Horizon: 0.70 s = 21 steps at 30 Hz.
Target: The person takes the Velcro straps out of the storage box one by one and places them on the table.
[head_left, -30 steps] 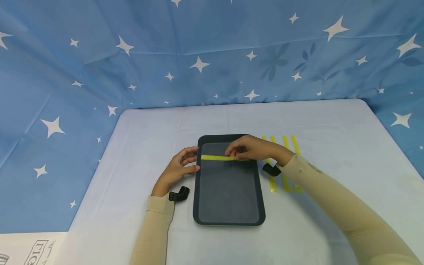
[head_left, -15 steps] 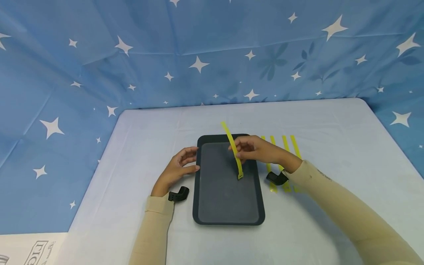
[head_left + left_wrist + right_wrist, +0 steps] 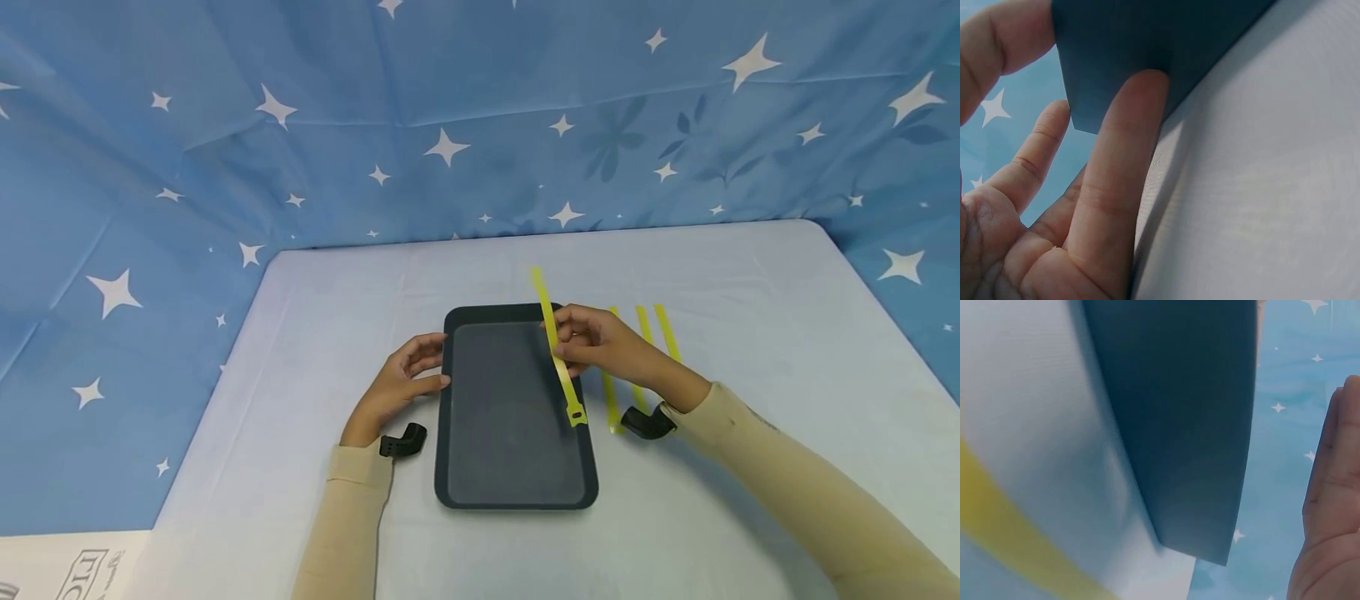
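Note:
A dark grey rectangular tray (image 3: pixel 513 442) lies on the white table. My left hand (image 3: pixel 401 375) rests against its left side; in the left wrist view, the thumb (image 3: pixel 1119 162) and other fingertips touch the outer wall. Over the tray's right rim, my right hand (image 3: pixel 603 342) pinches a yellow cable strap (image 3: pixel 562 379) between thumb and fingers. The strap's slotted end points down toward me and its plain end points away. Only part of the right hand (image 3: pixel 1335 500) shows in the right wrist view, and the held strap is out of that view.
More yellow straps (image 3: pixel 666 329) lie side by side on the table right of the tray, partly hidden under the right hand and wrist. A blue star-patterned curtain (image 3: pixel 480 117) hangs behind the table. A printed white item (image 3: pixel 75 567) is at the lower left.
The yellow strap has turned from lying crosswise over the tray to pointing lengthwise. My right hand has carried it rightward to the tray's right rim. My left hand has stayed in place.

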Available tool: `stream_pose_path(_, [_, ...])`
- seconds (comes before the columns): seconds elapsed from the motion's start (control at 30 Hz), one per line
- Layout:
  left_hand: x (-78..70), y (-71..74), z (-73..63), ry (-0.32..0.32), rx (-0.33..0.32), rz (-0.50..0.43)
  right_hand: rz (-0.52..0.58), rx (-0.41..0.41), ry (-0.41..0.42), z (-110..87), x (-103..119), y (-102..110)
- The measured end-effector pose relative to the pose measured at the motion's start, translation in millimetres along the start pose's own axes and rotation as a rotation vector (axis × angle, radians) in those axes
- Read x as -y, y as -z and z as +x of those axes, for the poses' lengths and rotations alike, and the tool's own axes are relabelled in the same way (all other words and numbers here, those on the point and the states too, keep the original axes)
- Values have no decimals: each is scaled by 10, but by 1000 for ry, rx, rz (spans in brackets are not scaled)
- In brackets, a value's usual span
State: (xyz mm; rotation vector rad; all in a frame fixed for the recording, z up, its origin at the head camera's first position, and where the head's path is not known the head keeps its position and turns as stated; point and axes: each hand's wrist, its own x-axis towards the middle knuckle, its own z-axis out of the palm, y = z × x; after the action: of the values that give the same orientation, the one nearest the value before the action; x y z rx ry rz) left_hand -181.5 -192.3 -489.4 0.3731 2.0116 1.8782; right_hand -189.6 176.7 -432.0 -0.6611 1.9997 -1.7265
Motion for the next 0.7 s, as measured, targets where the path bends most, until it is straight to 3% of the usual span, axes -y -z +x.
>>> stream_pose_path(0.7, [-5,-22,-11,1,5,-10,-9,-130,-4,-354,103,211])
